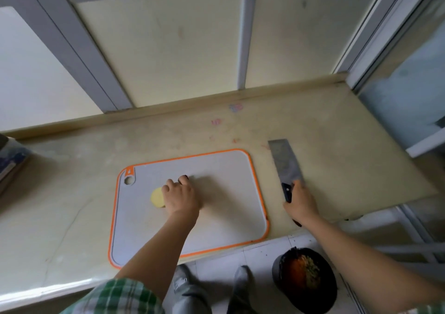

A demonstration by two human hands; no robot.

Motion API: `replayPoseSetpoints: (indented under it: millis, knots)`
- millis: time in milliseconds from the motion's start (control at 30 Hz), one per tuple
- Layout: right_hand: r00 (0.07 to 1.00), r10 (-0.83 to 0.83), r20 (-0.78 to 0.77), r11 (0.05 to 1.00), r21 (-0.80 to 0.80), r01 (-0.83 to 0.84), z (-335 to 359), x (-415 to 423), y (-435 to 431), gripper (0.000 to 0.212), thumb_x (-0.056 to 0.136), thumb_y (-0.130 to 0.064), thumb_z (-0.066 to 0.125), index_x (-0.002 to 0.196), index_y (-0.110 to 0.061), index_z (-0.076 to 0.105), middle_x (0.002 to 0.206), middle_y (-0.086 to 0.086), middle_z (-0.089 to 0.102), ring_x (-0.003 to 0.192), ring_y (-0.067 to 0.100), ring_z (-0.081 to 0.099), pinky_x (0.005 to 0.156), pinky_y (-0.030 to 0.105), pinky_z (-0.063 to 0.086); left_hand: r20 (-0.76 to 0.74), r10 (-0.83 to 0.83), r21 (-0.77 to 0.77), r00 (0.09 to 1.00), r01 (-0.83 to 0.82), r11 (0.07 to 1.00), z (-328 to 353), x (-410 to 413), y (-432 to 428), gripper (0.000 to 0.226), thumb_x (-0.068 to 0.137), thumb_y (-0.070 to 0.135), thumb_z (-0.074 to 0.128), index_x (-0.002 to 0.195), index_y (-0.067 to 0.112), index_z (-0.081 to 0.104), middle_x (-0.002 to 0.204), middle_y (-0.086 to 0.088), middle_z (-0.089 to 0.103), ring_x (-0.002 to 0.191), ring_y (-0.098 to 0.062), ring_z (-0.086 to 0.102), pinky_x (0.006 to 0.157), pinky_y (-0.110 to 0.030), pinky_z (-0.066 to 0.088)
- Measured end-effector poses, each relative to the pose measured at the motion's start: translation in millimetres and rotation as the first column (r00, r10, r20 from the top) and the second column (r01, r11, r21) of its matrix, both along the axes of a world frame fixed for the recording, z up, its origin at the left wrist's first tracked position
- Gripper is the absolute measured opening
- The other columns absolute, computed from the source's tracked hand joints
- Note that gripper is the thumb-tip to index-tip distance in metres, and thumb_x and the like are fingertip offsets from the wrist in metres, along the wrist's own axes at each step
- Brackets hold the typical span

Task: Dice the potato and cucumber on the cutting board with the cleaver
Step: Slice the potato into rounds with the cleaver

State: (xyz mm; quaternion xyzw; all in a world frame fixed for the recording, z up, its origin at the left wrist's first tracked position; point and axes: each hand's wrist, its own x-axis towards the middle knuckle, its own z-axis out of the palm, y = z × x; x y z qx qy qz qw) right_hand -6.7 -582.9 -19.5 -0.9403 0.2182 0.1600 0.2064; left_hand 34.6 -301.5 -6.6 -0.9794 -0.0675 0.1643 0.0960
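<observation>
- One beige counter (337,145) fills the middle of the view and carries everything but the bin.
- One grey cutting board (224,217) with an orange rim lies flat at the centre of the counter, its hanging hole at the 10 o'clock corner.
- One black bin (305,280) holding orange and green scraps stands on the tiled floor, at 5 o'clock from the board.
- One green plaid sleeve (115,297) shows at 7 o'clock, at the bottom edge.
- One cleaver (285,162) lies on the counter at 3 o'clock from the board, just beside its rim, with the blade pointing to 12 o'clock.
- Right grip (299,200) is clamped round the cleaver's dark handle, one finger reaching up onto the blade.
- Left grip (179,198) rests knuckles-up on the board, fingers bent downward; whether they hold anything cannot be told.
- One pale yellow potato (156,197) piece lies on the board at 9 o'clock from the left grip, touching it and partly hidden by it.
- One small dark bit (183,177) shows at the left grip's fingertips, at 12 o'clock; too hidden to name.
</observation>
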Motion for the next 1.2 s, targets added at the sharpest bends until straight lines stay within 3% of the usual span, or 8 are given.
replayPoseSetpoints:
  millis: [233, 367, 433, 533, 633, 833, 1033, 1200]
  knots:
    - [0.919, -0.207, 0.335, 0.954, 0.276, 0.115, 24.0, 17.0, 20.9, 0.029, 0.088, -0.014, 0.053, 0.116, -0.011, 0.047, 0.089, 0.015, 0.062, 0.082, 0.035, 0.059, 0.063, 0.033, 0.036, 0.035, -0.059, -0.166, 0.998, 0.064, 0.984, 3.0, -5.4, 1.2, 0.028, 0.085, 0.019, 0.053, 0.109, 0.012, 0.04, 0.109, -0.01, 0.063, 0.106, -0.029, 0.048, 0.082, -0.034, 0.034]
    - [0.933, -0.081, 0.35, 0.841, 0.527, -0.124, 37.9, 22.6, 57.0, 0.006, 0.093, -0.022, 0.056, 0.095, -0.017, 0.054, 0.059, -0.003, 0.053, 0.053, 0.014, 0.049, 0.06, 0.034, 0.041, 0.03, -0.052, -0.428, 0.998, 0.06, 0.902, 6.3, -14.3, -0.1, 0.035, 0.091, 0.025, 0.053, 0.122, 0.012, 0.042, 0.113, -0.012, 0.061, 0.106, -0.031, 0.053, 0.084, -0.038, 0.042]
    - [0.946, 0.07, 0.315, 0.83, 0.508, -0.23, 35.0, 19.8, 76.2, 0.002, 0.094, -0.023, 0.054, 0.094, -0.021, 0.054, 0.054, -0.005, 0.052, 0.045, 0.007, 0.046, 0.057, 0.032, 0.042, 0.005, -0.003, -0.538, 1.0, 0.005, 0.843, 8.9, -19.1, 0.0, 0.038, 0.09, 0.021, 0.055, 0.125, 0.01, 0.043, 0.115, -0.013, 0.06, 0.107, -0.031, 0.055, 0.083, -0.039, 0.046]
    - [0.94, 0.193, 0.282, 0.864, 0.405, -0.299, 25.2, 15.9, 100.6, 0.015, 0.095, -0.027, 0.051, 0.107, -0.018, 0.054, 0.063, -0.005, 0.054, 0.058, 0.018, 0.054, 0.063, 0.035, 0.046, -0.023, 0.027, -0.57, 0.999, -0.035, 0.821, 8.6, -24.7, 4.4, 0.038, 0.089, 0.021, 0.056, 0.124, 0.01, 0.043, 0.115, -0.014, 0.059, 0.106, -0.031, 0.057, 0.082, -0.039, 0.047]
    - [0.947, 0.221, 0.232, 0.896, 0.335, -0.291, 18.1, 13.8, 114.8, 0.02, 0.096, -0.028, 0.048, 0.111, -0.015, 0.052, 0.077, 0.009, 0.062, 0.075, 0.033, 0.061, 0.069, 0.04, 0.051, -0.046, 0.023, -0.575, 0.999, -0.045, 0.817, 4.8, -28.0, 11.0, 0.043, 0.09, 0.029, 0.061, 0.124, 0.01, 0.043, 0.119, -0.012, 0.054, 0.108, -0.03, 0.056, 0.082, -0.036, 0.044]
    - [0.967, 0.203, 0.155, 0.934, 0.267, -0.239, 11.6, 10.5, 126.7, 0.011, 0.09, -0.023, 0.049, 0.094, -0.013, 0.046, 0.08, 0.018, 0.063, 0.073, 0.04, 0.064, 0.065, 0.048, 0.052, -0.028, -0.01, -0.59, 1.0, -0.008, 0.807, 5.3, -26.9, 19.6, 0.033, 0.089, 0.031, 0.059, 0.111, 0.007, 0.052, 0.11, -0.013, 0.06, 0.098, -0.03, 0.058, 0.079, -0.038, 0.046]
    - [0.965, 0.236, 0.111, 0.959, 0.135, -0.25, 19.8, 23.0, 136.3, 0.019, 0.087, -0.024, 0.056, 0.08, -0.013, 0.043, 0.077, 0.016, 0.064, 0.074, 0.038, 0.066, 0.064, 0.044, 0.052, 0.268, 0.341, -0.751, 0.901, -0.026, 0.66, 31.8, -17.2, 58.1, 0.031, 0.079, 0.028, 0.066, 0.103, 0.013, 0.055, 0.09, -0.003, 0.059, 0.08, -0.024, 0.056, 0.065, -0.03, 0.033]
    - [0.972, 0.159, 0.175, 0.95, 0.239, -0.199, 21.2, 26.9, 151.9, 0.011, 0.082, -0.013, 0.054, 0.08, -0.006, 0.045, 0.068, 0.018, 0.057, 0.063, 0.042, 0.061, 0.058, 0.049, 0.052, 0.137, 0.589, -0.71, 0.796, -0.336, 0.619, 21.8, -5.2, 115.1, 0.023, 0.087, 0.021, 0.057, 0.099, 0.001, 0.053, 0.089, -0.014, 0.06, 0.085, -0.036, 0.06, 0.064, -0.031, 0.033]
